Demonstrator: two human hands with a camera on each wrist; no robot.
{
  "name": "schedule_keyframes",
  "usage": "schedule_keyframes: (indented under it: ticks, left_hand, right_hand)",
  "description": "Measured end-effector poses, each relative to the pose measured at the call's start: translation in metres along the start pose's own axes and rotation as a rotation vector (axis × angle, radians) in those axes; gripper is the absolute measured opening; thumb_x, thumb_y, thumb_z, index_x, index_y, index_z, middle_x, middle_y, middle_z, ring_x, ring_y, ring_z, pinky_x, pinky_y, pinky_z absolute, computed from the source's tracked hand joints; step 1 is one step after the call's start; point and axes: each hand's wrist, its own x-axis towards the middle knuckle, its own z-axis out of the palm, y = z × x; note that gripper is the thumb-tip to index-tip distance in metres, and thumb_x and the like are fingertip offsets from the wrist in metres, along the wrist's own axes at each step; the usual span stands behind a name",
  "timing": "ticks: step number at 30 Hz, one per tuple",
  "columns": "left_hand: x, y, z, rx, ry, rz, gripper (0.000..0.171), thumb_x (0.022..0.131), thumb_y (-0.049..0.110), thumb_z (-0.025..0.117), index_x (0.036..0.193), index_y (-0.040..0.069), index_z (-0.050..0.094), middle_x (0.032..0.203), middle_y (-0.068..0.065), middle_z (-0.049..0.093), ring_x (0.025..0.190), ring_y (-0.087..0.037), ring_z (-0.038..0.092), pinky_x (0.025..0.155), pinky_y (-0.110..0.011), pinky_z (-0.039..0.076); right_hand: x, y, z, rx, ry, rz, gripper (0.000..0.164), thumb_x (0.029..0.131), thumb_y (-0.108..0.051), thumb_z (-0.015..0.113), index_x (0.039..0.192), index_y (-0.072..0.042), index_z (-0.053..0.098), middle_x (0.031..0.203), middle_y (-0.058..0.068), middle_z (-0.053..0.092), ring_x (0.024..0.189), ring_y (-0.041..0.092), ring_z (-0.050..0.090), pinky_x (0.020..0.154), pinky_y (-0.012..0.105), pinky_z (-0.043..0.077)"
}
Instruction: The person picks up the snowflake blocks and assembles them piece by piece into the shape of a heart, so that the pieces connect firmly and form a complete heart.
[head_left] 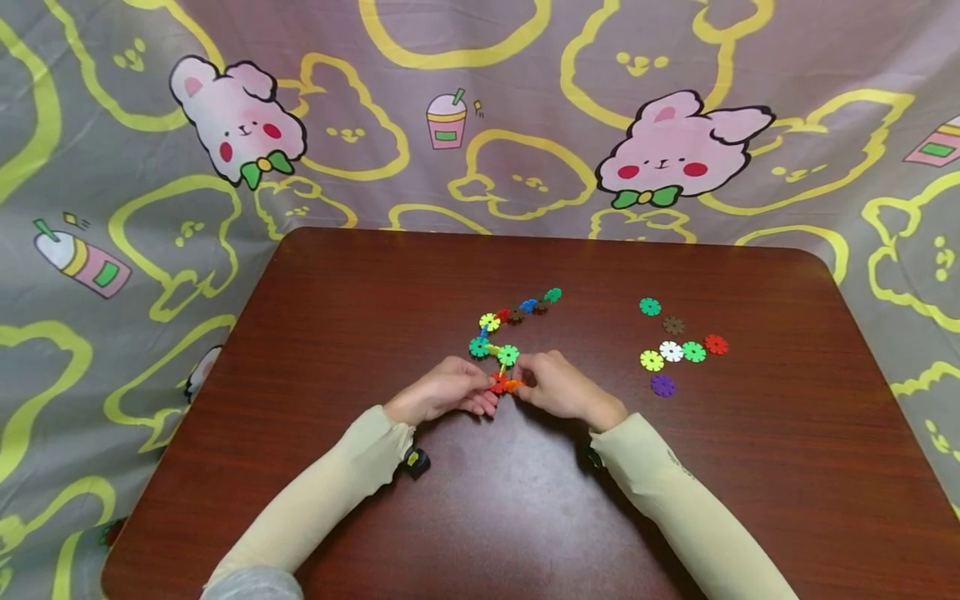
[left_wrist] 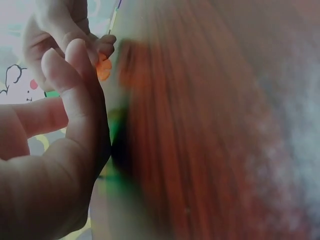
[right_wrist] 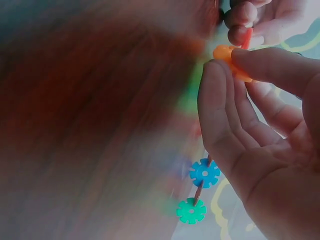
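My left hand (head_left: 447, 389) pinches a red notched plastic disc (head_left: 498, 384) at the near end of a linked chain. Between the thumb and fingers of my right hand (head_left: 564, 387) is an orange notched disc (right_wrist: 225, 53), right against the red one. From there the chain zigzags away over the table, through a light green disc (head_left: 508, 355), a teal disc (head_left: 478, 347) and a yellow disc (head_left: 489, 322). It then runs right past a blue disc (head_left: 528, 307) to a green end disc (head_left: 553, 295). My left fingers hide most of the red disc in the left wrist view.
Several loose discs lie right of the chain, among them a white disc (head_left: 671, 351), a purple disc (head_left: 663, 385), a brown disc (head_left: 673, 325) and a red one at the far right. The brown wooden table (head_left: 360, 283) meets a patterned curtain (head_left: 517, 108) behind.
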Motion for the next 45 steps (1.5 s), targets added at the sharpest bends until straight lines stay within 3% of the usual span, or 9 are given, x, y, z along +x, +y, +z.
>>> schedule_keyframes:
  ticks: [14, 21, 24, 30, 37, 45]
  left_hand:
    - [0.005, 0.003, 0.008, -0.071, 0.044, 0.001, 0.025, 0.097, -0.001, 0.049, 0.112, -0.018, 0.058, 0.07, -0.008, 0.067, 0.062, -0.011, 0.068, 0.06, -0.02, 0.056]
    - [0.005, 0.004, 0.004, -0.084, 0.048, 0.006, 0.026, 0.097, 0.003, 0.05, 0.111, -0.017, 0.058, 0.07, -0.008, 0.068, 0.063, -0.013, 0.069, 0.06, -0.022, 0.056]
    - [0.005, 0.004, 0.001, -0.107, 0.06, 0.013, 0.026, 0.097, 0.003, 0.051, 0.111, -0.017, 0.058, 0.071, -0.008, 0.069, 0.064, -0.013, 0.069, 0.061, -0.022, 0.057]
    - [0.006, 0.006, -0.01, -0.133, 0.103, 0.019, 0.025, 0.096, 0.001, 0.052, 0.113, -0.016, 0.056, 0.076, -0.01, 0.07, 0.065, -0.015, 0.07, 0.062, -0.023, 0.057]
    - [0.005, 0.01, -0.025, -0.12, 0.154, 0.015, 0.029, 0.097, 0.003, 0.052, 0.119, -0.016, 0.054, 0.08, -0.011, 0.071, 0.066, -0.015, 0.07, 0.064, -0.024, 0.058]
    - [0.006, 0.01, -0.033, -0.109, 0.165, 0.028, 0.03, 0.097, 0.002, 0.05, 0.121, -0.016, 0.052, 0.078, -0.009, 0.069, 0.064, -0.014, 0.069, 0.064, -0.025, 0.058]
  right_hand:
    - [0.004, -0.002, 0.0, -0.05, 0.039, 0.009, 0.009, 0.084, -0.007, 0.069, 0.077, -0.011, 0.066, 0.07, -0.005, 0.063, 0.063, 0.01, 0.052, 0.064, 0.027, 0.045]
    - [0.007, 0.003, 0.003, -0.008, 0.067, 0.011, 0.003, 0.085, -0.01, 0.071, 0.084, -0.01, 0.069, 0.08, -0.002, 0.069, 0.073, 0.01, 0.06, 0.07, 0.03, 0.05]
    - [0.007, 0.005, -0.001, 0.047, 0.053, 0.015, 0.01, 0.084, -0.012, 0.074, 0.091, -0.008, 0.068, 0.083, 0.0, 0.07, 0.077, 0.011, 0.063, 0.072, 0.03, 0.052]
    - [0.001, 0.02, -0.023, 0.099, 0.041, 0.08, 0.022, 0.083, -0.014, 0.075, 0.101, -0.007, 0.066, 0.092, 0.005, 0.07, 0.084, 0.016, 0.065, 0.077, 0.035, 0.052]
    - [-0.022, 0.057, -0.058, -0.052, 0.086, 0.159, 0.023, 0.079, -0.011, 0.077, 0.098, -0.004, 0.067, 0.094, 0.011, 0.069, 0.089, 0.026, 0.065, 0.081, 0.044, 0.05]
    - [-0.055, 0.094, -0.094, -0.166, 0.031, 0.24, 0.032, 0.073, -0.008, 0.078, 0.102, 0.002, 0.067, 0.095, 0.021, 0.065, 0.094, 0.038, 0.059, 0.083, 0.054, 0.046]
